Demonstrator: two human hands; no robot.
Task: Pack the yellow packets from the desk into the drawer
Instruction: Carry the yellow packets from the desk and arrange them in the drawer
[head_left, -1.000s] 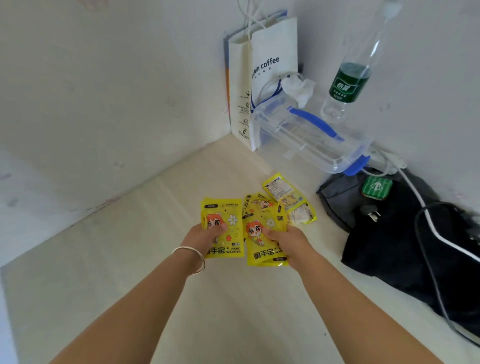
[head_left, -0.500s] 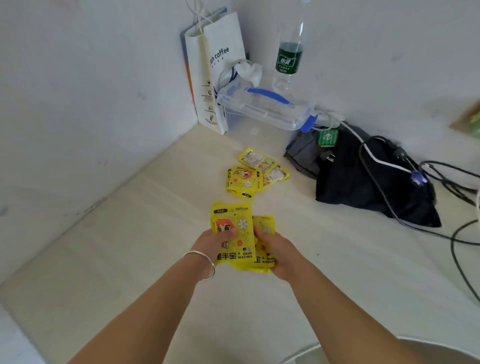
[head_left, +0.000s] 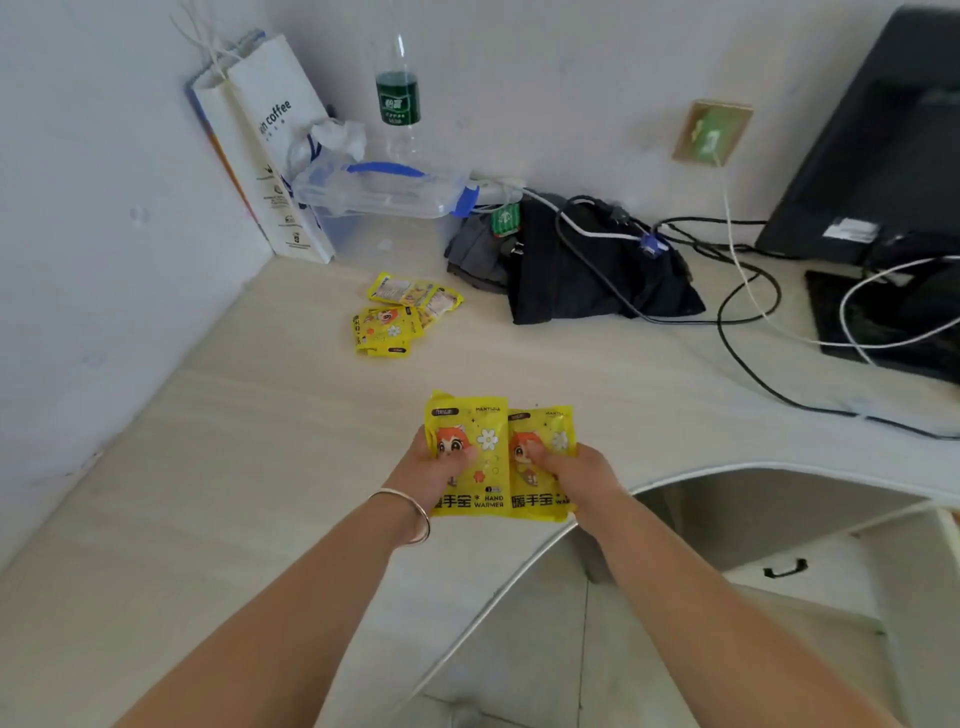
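My left hand (head_left: 434, 467) grips a yellow hand-warmer packet (head_left: 475, 499) with a cartoon face, thumb on its front. Beside it, my right hand (head_left: 574, 473) grips a second yellow packet (head_left: 543, 501), which may be a small stack. Both packets hang over the desk's front edge. Several more yellow packets (head_left: 395, 317) lie in a loose pile farther back on the pale wooden desk (head_left: 234, 467). A white drawer with a black handle (head_left: 784, 569) shows below the desk at the lower right; its front appears closed.
At the back corner stand a white paper coffee bag (head_left: 270, 145), a clear plastic box with blue clips (head_left: 379, 192) and a water bottle (head_left: 397, 98). Dark cloth (head_left: 587, 270), cables (head_left: 748, 306) and a black monitor (head_left: 883, 140) fill the right side.
Both hands have carried their packets back from the pile toward the desk's front edge. The view has swung right and down, revealing the monitor, the cables and the drawer.
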